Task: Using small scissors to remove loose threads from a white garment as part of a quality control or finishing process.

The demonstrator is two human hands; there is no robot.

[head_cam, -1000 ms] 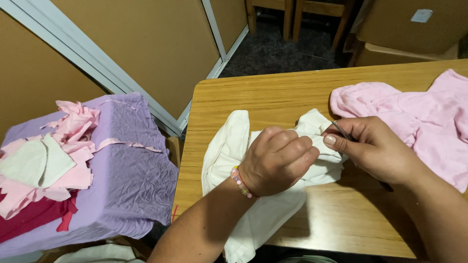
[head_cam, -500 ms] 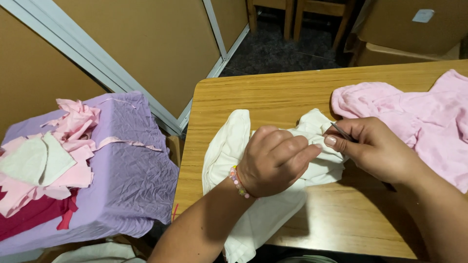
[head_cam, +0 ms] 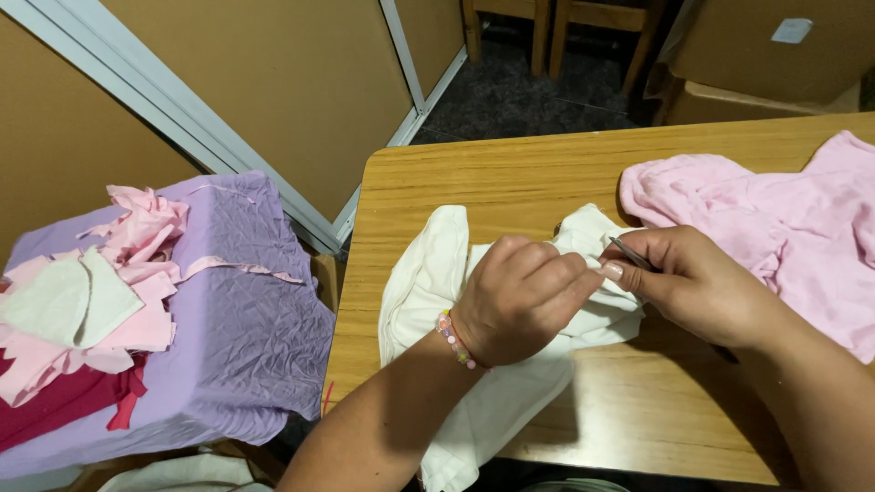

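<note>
Little is changed from the earlier frames: the cream cloth (head_cam: 510, 364) is still bunched near the front edge of the wooden table (head_cam: 456, 173), draped over that edge. The left hand (head_cam: 519, 296) stays curled shut on a fold of it, fingertips toward the right hand (head_cam: 697, 282), by which a thin metal tool (head_cam: 631, 252) is pinched at the cloth. A pink garment (head_cam: 775, 228) is heaped at the table's right edge. A brown cardboard box (head_cam: 775, 50) with a small pale square label (head_cam: 791, 30) is seen beyond the far edge.
</note>
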